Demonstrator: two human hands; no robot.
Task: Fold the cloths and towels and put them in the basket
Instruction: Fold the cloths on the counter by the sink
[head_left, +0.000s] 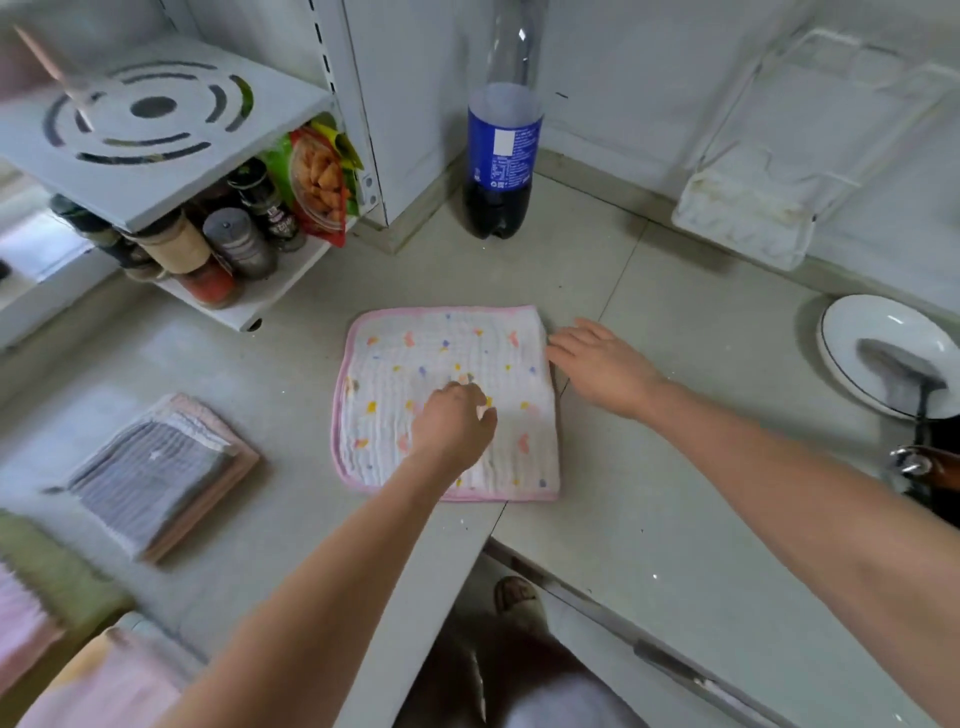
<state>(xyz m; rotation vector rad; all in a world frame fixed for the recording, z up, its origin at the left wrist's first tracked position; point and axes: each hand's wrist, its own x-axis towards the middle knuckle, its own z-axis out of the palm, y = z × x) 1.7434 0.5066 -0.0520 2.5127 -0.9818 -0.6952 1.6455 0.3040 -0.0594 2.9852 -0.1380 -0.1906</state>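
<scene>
Pink-edged cloth (447, 374) under left hand (452, 426)

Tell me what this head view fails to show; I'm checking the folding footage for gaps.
- Basket: none visible in the head view.
- Left hand: its fingertips curl under on the white pink-edged spotted cloth; a pinch cannot be confirmed.
- Pink and green cloths: cut by the left edge, blurred.
- Tall blue-labelled cola bottle: cap cut off at the top.

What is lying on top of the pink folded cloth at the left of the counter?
A grey ribbed cloth, folded, lies on the pink folded cloth, leaving its pink edges showing at the right and front. What lies under the pink one is hidden by the stack.
</scene>
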